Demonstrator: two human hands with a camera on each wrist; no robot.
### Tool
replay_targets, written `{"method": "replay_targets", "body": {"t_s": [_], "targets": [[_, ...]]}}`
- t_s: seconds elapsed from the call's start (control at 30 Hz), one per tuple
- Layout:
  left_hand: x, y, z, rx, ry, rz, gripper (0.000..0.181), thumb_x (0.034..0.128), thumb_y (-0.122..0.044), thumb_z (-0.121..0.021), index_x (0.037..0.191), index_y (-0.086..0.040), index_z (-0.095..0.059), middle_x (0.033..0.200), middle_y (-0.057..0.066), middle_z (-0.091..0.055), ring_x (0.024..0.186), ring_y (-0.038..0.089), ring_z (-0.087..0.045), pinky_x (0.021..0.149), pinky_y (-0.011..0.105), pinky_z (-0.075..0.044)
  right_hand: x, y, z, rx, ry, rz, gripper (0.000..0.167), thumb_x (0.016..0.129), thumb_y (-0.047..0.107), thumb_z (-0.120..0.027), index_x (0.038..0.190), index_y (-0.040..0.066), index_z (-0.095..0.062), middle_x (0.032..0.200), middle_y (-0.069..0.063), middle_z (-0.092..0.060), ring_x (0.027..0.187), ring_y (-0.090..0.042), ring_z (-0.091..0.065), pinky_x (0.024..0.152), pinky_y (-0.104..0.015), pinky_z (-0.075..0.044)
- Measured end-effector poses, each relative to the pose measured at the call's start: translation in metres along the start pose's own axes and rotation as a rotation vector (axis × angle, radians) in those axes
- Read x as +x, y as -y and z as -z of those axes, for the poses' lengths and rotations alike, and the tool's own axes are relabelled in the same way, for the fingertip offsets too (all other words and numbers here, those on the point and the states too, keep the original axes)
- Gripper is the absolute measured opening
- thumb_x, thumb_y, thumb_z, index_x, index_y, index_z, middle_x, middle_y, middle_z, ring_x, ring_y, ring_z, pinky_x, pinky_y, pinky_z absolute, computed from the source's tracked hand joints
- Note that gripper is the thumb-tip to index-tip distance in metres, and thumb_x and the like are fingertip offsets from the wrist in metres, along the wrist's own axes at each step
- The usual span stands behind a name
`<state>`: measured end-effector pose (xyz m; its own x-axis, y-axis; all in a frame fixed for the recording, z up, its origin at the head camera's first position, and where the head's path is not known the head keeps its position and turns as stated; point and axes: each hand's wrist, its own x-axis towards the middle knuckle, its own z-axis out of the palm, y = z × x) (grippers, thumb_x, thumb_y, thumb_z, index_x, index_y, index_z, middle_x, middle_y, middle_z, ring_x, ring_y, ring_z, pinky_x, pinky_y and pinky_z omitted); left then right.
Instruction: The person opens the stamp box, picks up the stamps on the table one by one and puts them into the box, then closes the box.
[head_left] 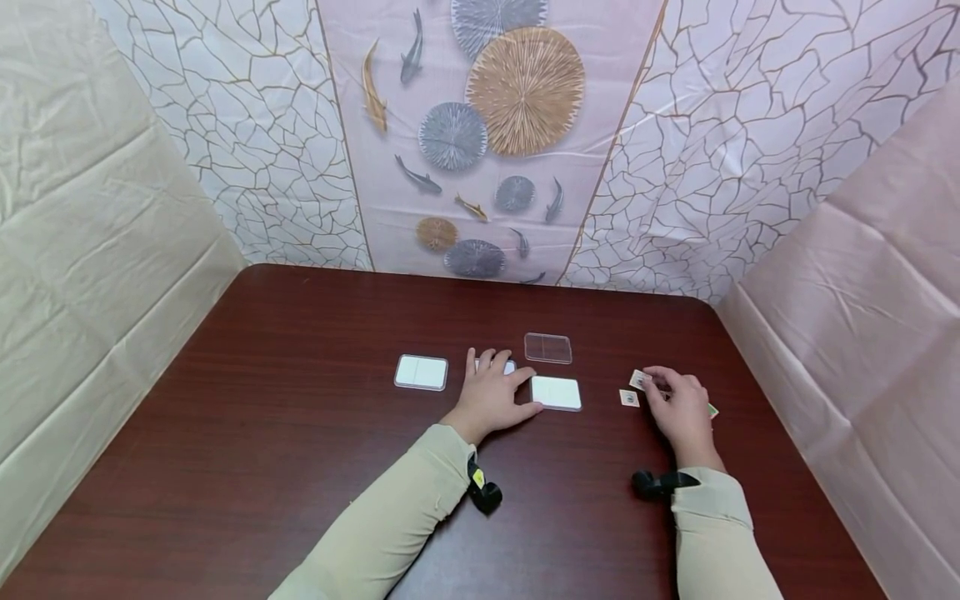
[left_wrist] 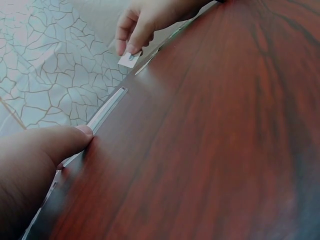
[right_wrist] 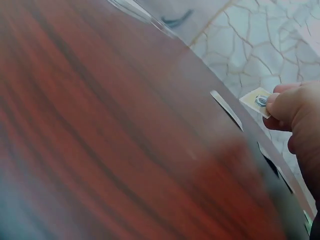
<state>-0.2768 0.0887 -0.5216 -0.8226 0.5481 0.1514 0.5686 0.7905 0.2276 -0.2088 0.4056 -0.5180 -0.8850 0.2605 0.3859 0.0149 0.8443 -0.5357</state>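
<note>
Between thumb and fingers, the right hand (head_left: 681, 414) pinches a small square stamp-like piece (head_left: 639, 379), raised off the table in both wrist views (left_wrist: 129, 59) (right_wrist: 258, 102). A similar square piece (head_left: 629, 398) lies on the table just left of that hand, and a green-edged piece (head_left: 712, 410) shows partly behind it. The left hand (head_left: 489, 400) is spread over a white-filled clear case (head_left: 509, 367), mostly covered by its fingers; its thumb touches the near left edge of another white-filled case (head_left: 556, 392).
A third white-filled case (head_left: 421, 372) lies left of the left hand. Behind the right case is a transparent empty-looking lid or tray (head_left: 548, 347). The dark wooden table (head_left: 247, 433) meets patterned cloth (head_left: 285, 133) at the back and plain cloth at both sides.
</note>
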Motion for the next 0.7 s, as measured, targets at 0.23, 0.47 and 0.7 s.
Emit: {"method": "replay_targets", "body": {"t_s": [0.23, 0.47, 0.7], "targets": [[0.0, 0.001, 0.0, 0.001, 0.006, 0.003, 0.062, 0.0885, -0.072, -0.054, 0.141, -0.039, -0.057, 0.153, 0.009, -0.042, 0.143, 0.035, -0.033, 0.119, 0.064, -0.007, 0.003, 0.02, -0.019, 0.08, -0.046, 0.12, 0.015, 0.094, 0.01, -0.069, 0.107, 0.006, -0.073, 0.094, -0.015, -0.072, 0.095, -0.034, -0.056, 0.088, -0.051, -0.038], [-0.001, 0.0, 0.005, 0.007, 0.0, -0.003, 0.061, 0.0883, -0.07, -0.056, 0.141, -0.039, -0.058, 0.152, 0.009, -0.044, 0.142, 0.034, -0.034, 0.118, 0.065, -0.01, 0.002, 0.048, -0.039, 0.141, 0.001, 0.155, 0.014, 0.093, 0.011, -0.071, 0.107, 0.008, -0.074, 0.093, -0.011, -0.072, 0.092, -0.03, -0.057, 0.084, -0.046, -0.038], [-0.001, -0.001, 0.003, 0.012, -0.006, 0.003, 0.061, 0.0881, -0.07, -0.055, 0.141, -0.038, -0.058, 0.152, 0.009, -0.045, 0.142, 0.034, -0.034, 0.118, 0.065, -0.011, -0.001, 0.07, -0.056, 0.202, 0.044, 0.213, 0.013, 0.091, 0.009, -0.073, 0.103, 0.008, -0.076, 0.088, -0.008, -0.073, 0.088, -0.03, -0.059, 0.083, -0.048, -0.04]]}}
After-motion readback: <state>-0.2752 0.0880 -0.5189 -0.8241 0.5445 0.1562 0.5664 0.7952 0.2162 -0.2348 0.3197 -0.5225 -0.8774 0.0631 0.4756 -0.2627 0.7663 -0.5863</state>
